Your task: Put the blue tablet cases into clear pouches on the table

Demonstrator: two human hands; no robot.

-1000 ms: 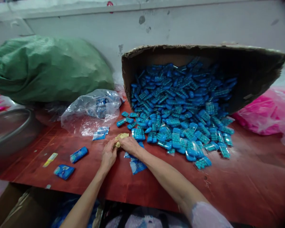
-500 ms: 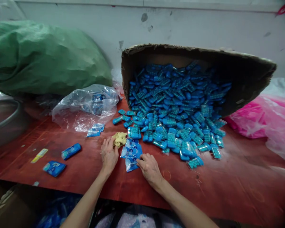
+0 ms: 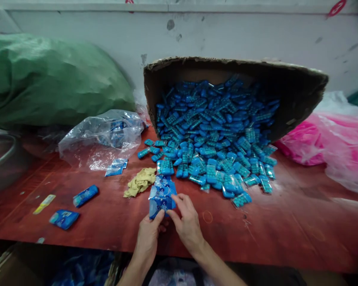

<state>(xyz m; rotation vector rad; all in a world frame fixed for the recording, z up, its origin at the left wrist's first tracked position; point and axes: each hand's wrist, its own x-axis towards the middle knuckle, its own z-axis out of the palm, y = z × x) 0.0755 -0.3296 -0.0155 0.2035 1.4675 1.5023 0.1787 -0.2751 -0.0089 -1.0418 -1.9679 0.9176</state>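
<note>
Flat blue printed packets (image 3: 162, 192) lie overlapping in a short row on the red table. My left hand (image 3: 148, 237) pinches the near edge of the closest packet, thumb on top and fingers partly hidden underneath. At that packet's right side, my right hand (image 3: 187, 222) has its thumb and fingertips closed on the edge. Just left of the row sits a crumpled yellowish cloth (image 3: 140, 182), touched by neither hand. Beyond the row, small blue packs of round beads (image 3: 210, 172) spill from a tipped cardboard box (image 3: 235, 63).
Left on the red table (image 3: 107, 222) are two blue packs (image 3: 86, 196) and a yellow-and-white strip (image 3: 44, 203). Behind them lie a clear plastic bag (image 3: 92, 139), a grey basin (image 3: 1, 159) and a large green sack (image 3: 56, 79). Pink plastic bags (image 3: 304, 143) rest at right.
My left hand has left the yellowish cloth and come down to the nearest packet's front edge. The cloth now lies more spread out. My right hand remains at the packet's right side.
</note>
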